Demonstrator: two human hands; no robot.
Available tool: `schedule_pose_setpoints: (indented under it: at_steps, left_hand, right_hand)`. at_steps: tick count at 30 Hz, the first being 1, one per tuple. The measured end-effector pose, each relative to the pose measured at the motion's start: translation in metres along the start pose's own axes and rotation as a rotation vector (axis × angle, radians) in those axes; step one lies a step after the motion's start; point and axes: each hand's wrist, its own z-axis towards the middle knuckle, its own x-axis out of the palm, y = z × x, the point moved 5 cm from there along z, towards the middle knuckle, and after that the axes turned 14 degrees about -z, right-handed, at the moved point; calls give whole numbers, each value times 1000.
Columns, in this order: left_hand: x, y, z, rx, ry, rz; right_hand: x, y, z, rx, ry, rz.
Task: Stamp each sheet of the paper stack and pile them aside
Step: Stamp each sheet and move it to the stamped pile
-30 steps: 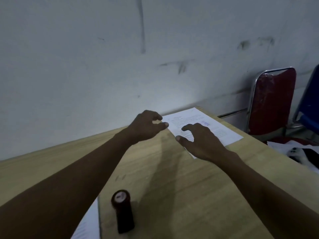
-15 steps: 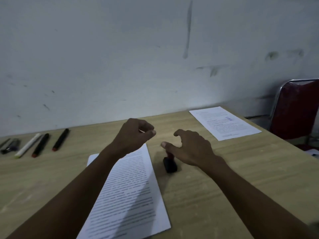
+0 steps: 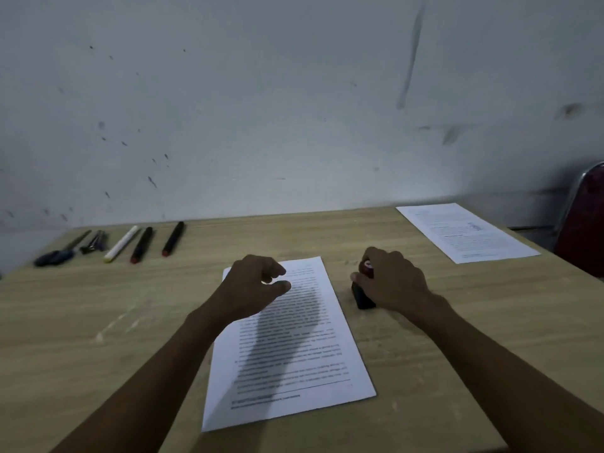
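Note:
A stack of printed white sheets (image 3: 294, 361) lies on the wooden table (image 3: 98, 322) right in front of me. My left hand (image 3: 251, 286) hovers over its top left corner, fingers loosely curled and holding nothing. Just right of the stack stands a dark stamp (image 3: 362, 289) with a red top. My right hand (image 3: 392, 282) curls around it from the right. A single stamped sheet (image 3: 464, 232) lies at the far right corner of the table.
Several pens and markers (image 3: 140, 245) lie in a row at the far left by the white wall (image 3: 261, 109). A red chair (image 3: 585, 217) stands beyond the table's right end.
The view swung left from the stamped sheet back to the stack. My right hand came down and closed around the stamp. My left hand moved over the stack's top.

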Motion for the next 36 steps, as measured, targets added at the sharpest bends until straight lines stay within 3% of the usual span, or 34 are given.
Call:
schedule_pose_setpoints:
  at_steps: [5, 15, 26, 36]
  left_hand:
    - [2, 21, -15, 31, 4, 83]
    - [17, 50, -40, 105, 24, 64]
    - [18, 57, -49, 218, -4, 112]
    - [24, 71, -45, 183, 35, 174]
  right_hand:
    - [-19, 24, -12, -96, -143, 126]
    - [-2, 64, -34, -224, -127, 282]
    - [13, 81, -40, -215, -197, 68]
    - [21, 90, -47, -259, -181, -58]
